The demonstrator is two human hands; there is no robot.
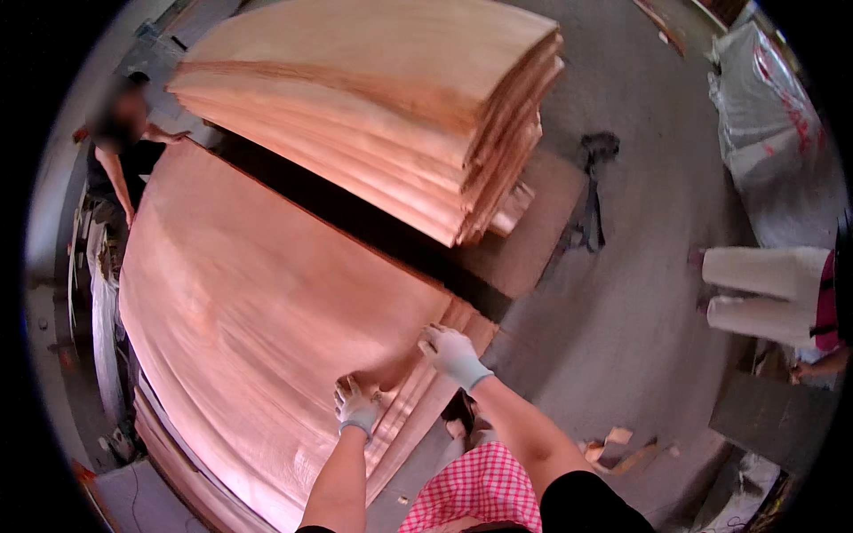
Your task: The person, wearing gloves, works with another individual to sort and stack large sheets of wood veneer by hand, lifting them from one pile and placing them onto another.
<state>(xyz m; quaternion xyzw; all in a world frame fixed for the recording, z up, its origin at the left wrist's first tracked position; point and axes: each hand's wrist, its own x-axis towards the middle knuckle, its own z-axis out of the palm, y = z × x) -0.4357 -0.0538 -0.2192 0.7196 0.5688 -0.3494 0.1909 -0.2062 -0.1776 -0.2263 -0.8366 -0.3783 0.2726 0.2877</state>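
Wood veneer sheets (pixel 258 275), thin and pinkish-tan, lie in a broad, wavy pile in front of me. My left hand (pixel 357 409), in a pale work glove, rests on the near end of the pile with its fingers apart, beside a ragged, darker notch in the top sheet. Farther right, my right hand (pixel 453 354), gloved too, has its fingers bent at the edge of the top sheet; its thumb is hidden. At the far left end, another person (pixel 120 151) has both hands at the pile's corners.
A taller veneer stack (pixel 355 80) stands beyond a dark gap. A dark stand-like object (pixel 593 191) is on the grey floor (pixel 640 293). Wood scraps (pixel 617 444) lie at lower right. Another person in pale trousers (pixel 769 293) stands right, near a plastic-wrapped bundle (pixel 769 133).
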